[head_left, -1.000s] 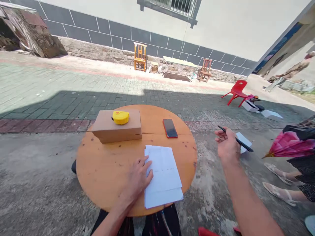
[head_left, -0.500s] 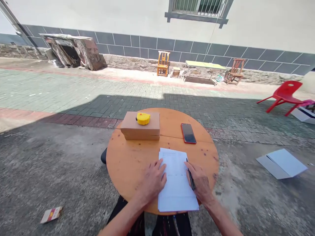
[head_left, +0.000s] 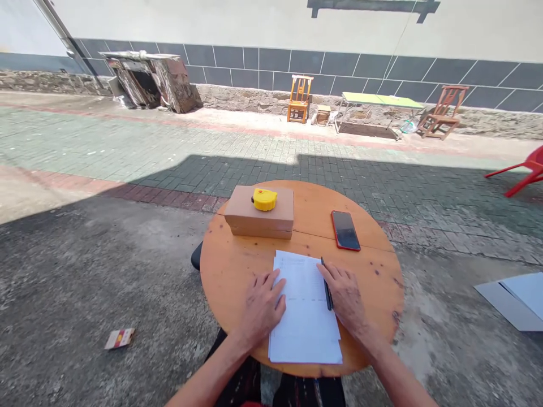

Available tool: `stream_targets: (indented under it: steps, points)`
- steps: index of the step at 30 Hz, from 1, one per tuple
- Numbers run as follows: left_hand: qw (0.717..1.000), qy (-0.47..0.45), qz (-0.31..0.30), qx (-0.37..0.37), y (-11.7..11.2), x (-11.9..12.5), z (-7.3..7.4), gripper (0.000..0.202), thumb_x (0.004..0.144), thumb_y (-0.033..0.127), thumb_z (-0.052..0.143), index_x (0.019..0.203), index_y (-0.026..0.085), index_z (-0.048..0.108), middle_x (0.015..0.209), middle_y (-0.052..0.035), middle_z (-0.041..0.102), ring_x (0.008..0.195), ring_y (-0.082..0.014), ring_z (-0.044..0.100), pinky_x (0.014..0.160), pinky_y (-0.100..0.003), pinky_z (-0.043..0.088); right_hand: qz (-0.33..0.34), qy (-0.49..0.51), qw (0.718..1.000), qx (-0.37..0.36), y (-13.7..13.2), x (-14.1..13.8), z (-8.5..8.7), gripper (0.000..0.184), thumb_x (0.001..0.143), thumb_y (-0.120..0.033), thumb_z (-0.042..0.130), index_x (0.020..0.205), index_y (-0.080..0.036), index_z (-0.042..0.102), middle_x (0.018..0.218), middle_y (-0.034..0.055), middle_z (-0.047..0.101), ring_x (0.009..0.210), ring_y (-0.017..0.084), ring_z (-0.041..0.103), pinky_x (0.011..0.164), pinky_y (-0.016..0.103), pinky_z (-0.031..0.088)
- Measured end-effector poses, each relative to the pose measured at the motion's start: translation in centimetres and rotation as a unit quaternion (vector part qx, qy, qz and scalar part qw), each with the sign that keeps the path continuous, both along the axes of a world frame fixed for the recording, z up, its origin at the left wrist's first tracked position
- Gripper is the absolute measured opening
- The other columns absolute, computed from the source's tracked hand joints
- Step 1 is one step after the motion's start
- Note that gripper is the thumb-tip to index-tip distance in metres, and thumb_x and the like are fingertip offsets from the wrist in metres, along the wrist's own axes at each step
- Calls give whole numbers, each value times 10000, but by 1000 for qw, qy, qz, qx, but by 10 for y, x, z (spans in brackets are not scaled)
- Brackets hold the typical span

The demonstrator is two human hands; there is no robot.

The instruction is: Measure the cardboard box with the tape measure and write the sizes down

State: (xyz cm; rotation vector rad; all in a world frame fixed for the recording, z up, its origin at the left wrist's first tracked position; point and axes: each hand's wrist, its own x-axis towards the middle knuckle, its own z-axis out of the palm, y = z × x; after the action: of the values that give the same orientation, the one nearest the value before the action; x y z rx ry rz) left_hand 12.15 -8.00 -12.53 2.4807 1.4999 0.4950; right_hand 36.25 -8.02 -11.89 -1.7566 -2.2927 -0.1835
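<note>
Several white sheets of paper (head_left: 303, 333) with faint printed lines lie stacked, slightly uneven, at the near side of a round wooden table (head_left: 237, 282). My left hand (head_left: 263, 302) rests on their left edge, fingers spread. At the right edge, my right hand (head_left: 345, 297) holds a black pen (head_left: 327, 288) along its thumb side, the pen lying over the paper. Beyond the left hand stands a brown cardboard box (head_left: 261, 226) with a yellow tape measure (head_left: 264, 200) on top. A phone with a red case (head_left: 345, 230) lies face up beyond my right hand.
On the ground lie a small flattened carton (head_left: 120, 338) at left and a white folded box (head_left: 515, 299) at right. A red chair (head_left: 530, 167) is at the right edge. Wooden chairs (head_left: 300, 102) and a yellow-green folding table (head_left: 382, 100) stand along the wall.
The view has turned left and down, so the table appears further right. My right hand and the pen have shifted slightly on the papers; my left hand stays on their left edge.
</note>
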Motion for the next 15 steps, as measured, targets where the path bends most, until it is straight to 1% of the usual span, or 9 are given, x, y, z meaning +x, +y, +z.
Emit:
stream_targets:
  steps: [4, 7, 8, 10, 12, 14, 15]
  points:
    - [1000, -14, -3, 2, 1, -1, -2, 339, 869, 203, 532, 1200, 226, 604, 1379, -65, 539, 1178, -294, 472, 975, -484, 391, 38, -80, 996, 0, 14, 0, -1, 466, 875, 14, 402, 1236, -189, 617, 1269, 138, 634, 1167, 296, 545, 940, 422, 363]
    - [999, -31, 2, 11, 2, -1, -4, 337, 865, 202, 539, 1194, 238, 606, 1369, -57, 548, 1165, -292, 478, 964, -483, 391, 36, -72, 997, -11, 16, 4, 4, 468, 876, 18, 402, 1219, -208, 625, 1260, 121, 637, 1101, 265, 582, 913, 392, 378]
    - [999, -37, 4, 13, 2, -2, -4, 334, 864, 201, 539, 1188, 240, 608, 1364, -55, 552, 1161, -290, 480, 963, -481, 390, 24, -55, 998, -16, 16, 4, 6, 451, 885, 2, 402, 1218, -208, 624, 1238, 115, 648, 1058, 249, 600, 886, 371, 391]
    - [999, -48, 5, 16, 2, -2, -5, 330, 858, 196, 541, 1178, 240, 614, 1357, -52, 558, 1157, -287, 481, 964, -474, 389, -24, -24, 999, -24, 13, 3, 10, 389, 912, -57, 407, 1198, -203, 627, 1124, 98, 693, 940, 229, 631, 803, 334, 412]
    - [998, -55, 7, 17, 2, -2, -5, 327, 854, 190, 543, 1168, 237, 619, 1353, -52, 562, 1157, -287, 482, 963, -469, 390, -91, -9, 995, -35, 9, -3, 10, 301, 939, -187, 448, 1180, -200, 629, 973, 82, 723, 794, 228, 640, 702, 318, 408]
    - [998, -59, 7, 14, 3, -2, -5, 321, 855, 190, 541, 1162, 235, 623, 1347, -54, 567, 1158, -289, 483, 964, -472, 387, -139, -8, 989, -51, 6, -10, 7, 310, 929, -336, 508, 1177, -191, 625, 878, 77, 727, 709, 233, 636, 641, 310, 389]
    - [998, -61, 7, 12, 3, -2, -6, 319, 857, 192, 540, 1161, 235, 625, 1345, -55, 570, 1159, -290, 483, 967, -474, 383, -149, -11, 987, -57, 6, -14, 4, 330, 917, -366, 530, 1178, -187, 623, 869, 80, 729, 706, 236, 641, 633, 307, 383]
